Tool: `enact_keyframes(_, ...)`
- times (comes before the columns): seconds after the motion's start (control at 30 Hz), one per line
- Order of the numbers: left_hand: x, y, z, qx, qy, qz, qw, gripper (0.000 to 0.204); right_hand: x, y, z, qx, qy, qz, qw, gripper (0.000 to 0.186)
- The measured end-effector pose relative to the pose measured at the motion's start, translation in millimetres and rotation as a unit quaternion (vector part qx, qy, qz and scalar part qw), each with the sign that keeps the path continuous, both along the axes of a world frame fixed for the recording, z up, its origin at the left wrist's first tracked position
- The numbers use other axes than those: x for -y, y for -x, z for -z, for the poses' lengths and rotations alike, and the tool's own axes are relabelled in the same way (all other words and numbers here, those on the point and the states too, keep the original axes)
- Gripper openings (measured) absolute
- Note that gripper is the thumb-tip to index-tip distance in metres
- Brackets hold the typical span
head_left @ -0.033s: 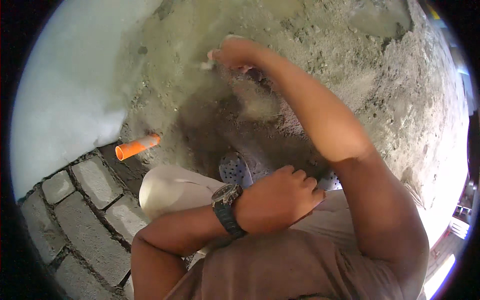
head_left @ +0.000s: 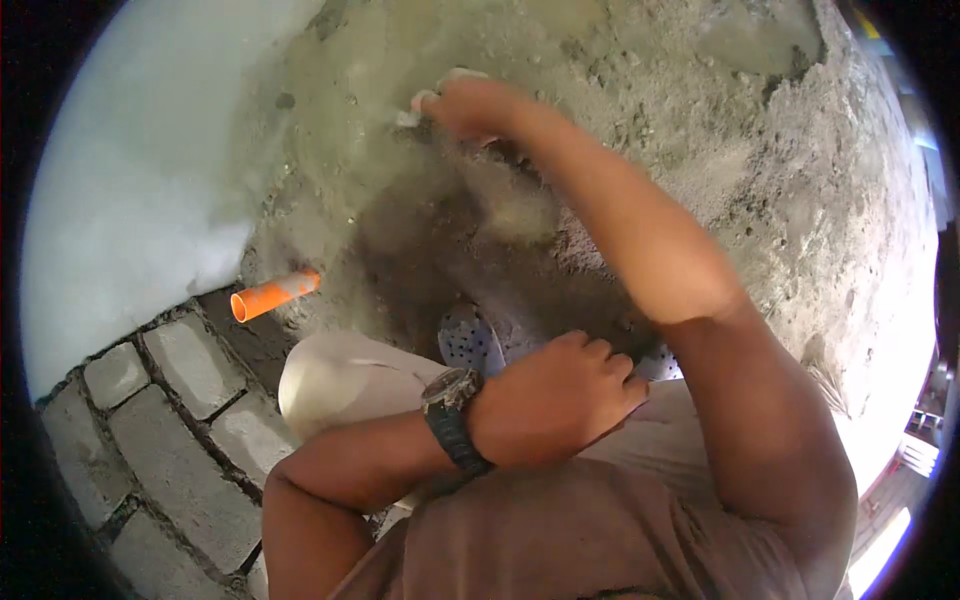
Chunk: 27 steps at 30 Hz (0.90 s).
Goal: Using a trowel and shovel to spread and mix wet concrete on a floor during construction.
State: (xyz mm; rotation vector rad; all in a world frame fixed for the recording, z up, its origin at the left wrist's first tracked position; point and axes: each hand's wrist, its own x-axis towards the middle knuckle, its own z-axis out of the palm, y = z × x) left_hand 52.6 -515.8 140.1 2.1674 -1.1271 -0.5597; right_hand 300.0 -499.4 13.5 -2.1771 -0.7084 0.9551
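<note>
My right hand (head_left: 468, 108) reaches out to the damp, rough cement surface (head_left: 660, 120), its fingers closed on a small pale object (head_left: 410, 118) that is blurred and mostly hidden. My left hand (head_left: 545, 405), with a dark watch (head_left: 450, 415) on the wrist, lies across my lap below it, fingers curled; whatever they hold, if anything, is hidden. An orange pipe stub (head_left: 270, 294) juts from the cement to the left of both hands. Perforated pale footwear (head_left: 465, 340) shows behind my left hand, beside my bent knee (head_left: 320, 380).
Smoother pale grey plaster (head_left: 130, 220) covers the upper left. Grey bricks with dark joints (head_left: 175, 480) fill the lower left. A hollow (head_left: 760, 45) is in the cement at the upper right. Bright, unclear items (head_left: 918, 455) line the far right edge.
My right hand and the pale object at its fingers have shifted very slightly left. My left hand is in the same place.
</note>
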Motion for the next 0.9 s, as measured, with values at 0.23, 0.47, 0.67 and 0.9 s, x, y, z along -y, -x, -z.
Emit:
enact_keyframes(0.23,-21.3,-46.1,-53.5,0.001,0.032,-0.061,0.998,0.017,-42.7,92.0,60.4,-0.181,-0.035,-0.108,0.977,0.05)
enact_keyframes(0.47,-31.4,-50.9,-37.8,0.072,0.13,-0.144,0.978,0.019,-100.4,123.8,98.8,-0.13,-0.052,0.101,0.985,0.046)
enact_keyframes(0.67,-31.1,-54.6,-45.4,0.05,0.161,-0.168,0.971,0.019,-122.7,7.3,116.1,-0.019,-0.062,-0.048,0.997,0.046)
enact_keyframes(0.9,-53.6,-50.4,-50.8,0.029,0.141,-0.186,0.972,0.019,-111.2,-84.7,31.0,-0.315,-0.178,0.191,0.912,0.03)
